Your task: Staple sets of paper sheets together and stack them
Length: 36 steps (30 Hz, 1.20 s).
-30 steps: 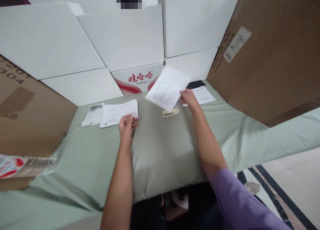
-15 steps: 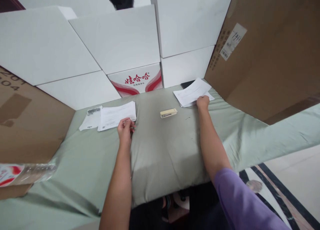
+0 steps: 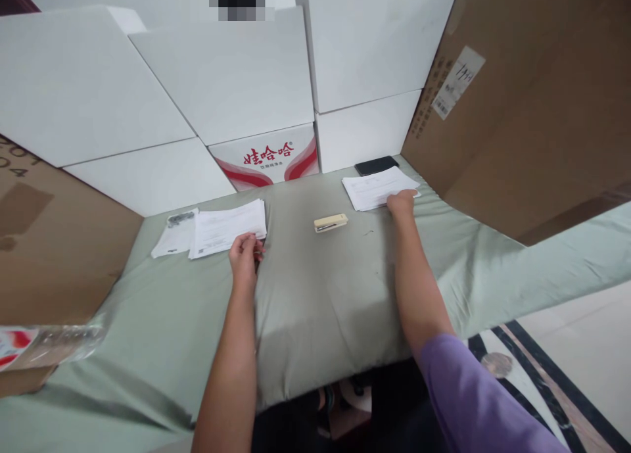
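Note:
My left hand [image 3: 244, 250] is at the front right corner of the left stack of printed paper [image 3: 224, 226]. Its fingers are curled together, and whatever is between them is hidden. On the other side, my right hand [image 3: 401, 202] closes on the front right corner of the right stack of printed paper [image 3: 377, 189], its fingertips partly out of sight. Between the two stacks lies a cream-coloured stapler [image 3: 330, 223], apart from both hands.
A clear packet with small dark items [image 3: 176, 233] lies left of the left stack. Behind the right stack lies a black flat object [image 3: 377, 166]. White boxes [image 3: 236, 85] wall off the back, with brown cartons [image 3: 522, 111] at both sides. Green cloth [image 3: 315, 308] covers the table.
The top sheets of the right stack have come down and lie more evenly, uncovering more of the black flat object. My left hand has barely moved.

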{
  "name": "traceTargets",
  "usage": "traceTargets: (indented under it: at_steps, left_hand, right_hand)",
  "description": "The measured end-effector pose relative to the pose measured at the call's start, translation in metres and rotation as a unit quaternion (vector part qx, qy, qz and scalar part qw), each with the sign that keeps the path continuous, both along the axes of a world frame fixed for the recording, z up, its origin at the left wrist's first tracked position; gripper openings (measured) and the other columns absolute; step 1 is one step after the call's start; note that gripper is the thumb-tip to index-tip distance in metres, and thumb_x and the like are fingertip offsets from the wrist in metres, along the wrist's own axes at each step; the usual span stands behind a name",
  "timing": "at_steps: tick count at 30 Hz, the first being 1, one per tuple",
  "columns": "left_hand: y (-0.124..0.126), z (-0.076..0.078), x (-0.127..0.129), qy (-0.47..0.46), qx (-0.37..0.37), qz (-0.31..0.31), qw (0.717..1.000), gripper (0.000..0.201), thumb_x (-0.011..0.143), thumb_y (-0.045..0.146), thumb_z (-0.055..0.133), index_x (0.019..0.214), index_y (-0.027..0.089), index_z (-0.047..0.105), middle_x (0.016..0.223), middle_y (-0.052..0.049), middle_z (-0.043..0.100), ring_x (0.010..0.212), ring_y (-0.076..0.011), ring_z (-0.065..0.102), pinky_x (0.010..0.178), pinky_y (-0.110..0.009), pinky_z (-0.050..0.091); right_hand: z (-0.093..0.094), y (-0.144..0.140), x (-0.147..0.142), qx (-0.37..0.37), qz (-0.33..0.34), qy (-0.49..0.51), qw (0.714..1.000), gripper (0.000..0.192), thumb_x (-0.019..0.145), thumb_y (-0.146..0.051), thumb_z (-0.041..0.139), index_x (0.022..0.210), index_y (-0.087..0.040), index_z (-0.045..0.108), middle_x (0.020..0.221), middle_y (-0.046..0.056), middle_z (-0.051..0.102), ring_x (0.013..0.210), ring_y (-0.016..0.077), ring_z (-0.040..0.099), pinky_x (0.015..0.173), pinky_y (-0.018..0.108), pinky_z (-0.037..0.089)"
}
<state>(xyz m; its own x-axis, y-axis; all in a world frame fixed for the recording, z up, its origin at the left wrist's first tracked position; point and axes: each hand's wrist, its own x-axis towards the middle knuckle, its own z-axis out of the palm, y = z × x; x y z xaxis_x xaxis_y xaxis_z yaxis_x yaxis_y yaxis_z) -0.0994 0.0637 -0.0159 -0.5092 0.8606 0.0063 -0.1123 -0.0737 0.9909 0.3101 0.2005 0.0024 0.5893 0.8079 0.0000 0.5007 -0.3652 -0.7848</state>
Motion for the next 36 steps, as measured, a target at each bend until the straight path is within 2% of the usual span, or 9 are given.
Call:
traceTargets:
  at_steps: [5, 8, 11, 13, 15, 17, 22, 28, 36]
  left_hand:
    - [0.001, -0.001, 0.000, 0.014, 0.005, 0.011, 1.000, 0.029, 0.066, 0.039, 0.073, 0.081, 0.019, 0.058, 0.062, 0.005, 0.060, 0.048, -0.0091, 0.053, 0.039, -0.019, 0.031]
    - [0.002, -0.004, -0.003, 0.048, 0.000, 0.030, 0.998, 0.024, 0.070, 0.040, 0.068, 0.078, 0.020, 0.057, 0.059, 0.005, 0.056, 0.046, -0.0093, 0.047, 0.041, -0.020, 0.029]
    - [-0.002, -0.002, -0.010, 0.214, 0.005, 0.060, 0.975, 0.018, 0.077, 0.040, 0.063, 0.077, 0.022, 0.059, 0.062, 0.002, 0.058, 0.057, -0.0148, 0.053, 0.055, -0.025, 0.043]
    - [-0.006, 0.002, -0.015, 0.384, 0.027, 0.046, 0.922, 0.016, 0.080, 0.038, 0.064, 0.083, 0.023, 0.065, 0.081, -0.006, 0.069, 0.085, -0.0234, 0.064, 0.082, -0.036, 0.051]
    - [-0.009, 0.006, -0.020, 0.504, 0.042, 0.005, 0.862, 0.025, 0.080, 0.035, 0.066, 0.102, 0.024, 0.070, 0.118, -0.013, 0.071, 0.121, -0.0326, 0.057, 0.108, -0.049, 0.039]
    - [-0.011, 0.007, -0.023, 0.548, 0.032, -0.032, 0.835, 0.041, 0.081, 0.032, 0.065, 0.122, 0.026, 0.067, 0.144, -0.014, 0.059, 0.142, -0.0363, 0.041, 0.118, -0.058, 0.022]
    - [-0.007, -0.009, -0.028, 0.522, -0.008, -0.058, 0.851, 0.054, 0.086, 0.022, 0.058, 0.140, 0.029, 0.058, 0.152, -0.011, 0.053, 0.149, -0.0337, 0.035, 0.121, -0.063, 0.010]
    - [0.000, -0.015, -0.031, 0.527, -0.037, -0.034, 0.848, 0.046, 0.087, 0.016, 0.055, 0.131, 0.027, 0.066, 0.137, -0.013, 0.066, 0.138, -0.0345, 0.051, 0.119, -0.064, 0.017]
    - [-0.002, -0.010, -0.035, 0.534, -0.022, 0.008, 0.845, 0.028, 0.088, 0.024, 0.059, 0.107, 0.024, 0.079, 0.103, -0.014, 0.077, 0.103, -0.0338, 0.069, 0.092, -0.044, 0.047]
  right_hand:
    - [0.044, -0.006, -0.020, -0.035, -0.002, -0.011, 0.999, 0.079, 0.081, -0.006, 0.055, 0.151, 0.005, 0.021, 0.122, 0.030, 0.062, 0.119, 0.0359, 0.060, 0.099, 0.047, 0.048]
    - [0.076, -0.022, -0.073, 0.038, 0.103, -0.067, 0.992, 0.054, 0.088, -0.011, 0.050, 0.140, -0.004, 0.038, 0.112, 0.024, 0.065, 0.109, 0.0330, 0.063, 0.093, 0.046, 0.048]
    - [0.090, -0.055, -0.150, 0.074, 0.258, -0.107, 0.957, 0.034, 0.094, -0.017, 0.043, 0.127, -0.013, 0.047, 0.098, 0.017, 0.067, 0.094, 0.0294, 0.065, 0.083, 0.041, 0.048]
    - [0.080, -0.082, -0.201, 0.077, 0.373, -0.125, 0.916, 0.024, 0.096, -0.023, 0.041, 0.117, -0.018, 0.051, 0.093, 0.014, 0.068, 0.085, 0.0278, 0.064, 0.075, 0.038, 0.047]
    - [0.056, -0.105, -0.239, 0.068, 0.452, -0.138, 0.878, 0.021, 0.097, -0.026, 0.039, 0.114, -0.020, 0.051, 0.091, 0.012, 0.069, 0.081, 0.0267, 0.064, 0.071, 0.035, 0.045]
    - [0.027, -0.120, -0.261, 0.053, 0.495, -0.140, 0.856, 0.023, 0.096, -0.026, 0.040, 0.116, -0.020, 0.049, 0.091, 0.012, 0.069, 0.079, 0.0253, 0.064, 0.071, 0.034, 0.044]
    - [-0.020, -0.116, -0.266, 0.082, 0.476, -0.091, 0.871, 0.027, 0.095, -0.026, 0.039, 0.121, -0.020, 0.046, 0.093, 0.009, 0.068, 0.078, 0.0228, 0.062, 0.071, 0.031, 0.041]
    - [-0.024, -0.100, -0.266, 0.107, 0.440, -0.008, 0.892, 0.024, 0.091, -0.023, 0.040, 0.114, -0.020, 0.047, 0.079, 0.001, 0.058, 0.068, 0.0181, 0.053, 0.066, 0.028, 0.033]
    - [-0.027, -0.100, -0.264, 0.112, 0.428, 0.056, 0.895, 0.019, 0.088, -0.024, 0.043, 0.105, -0.022, 0.050, 0.073, -0.003, 0.054, 0.067, 0.0162, 0.050, 0.066, 0.027, 0.034]
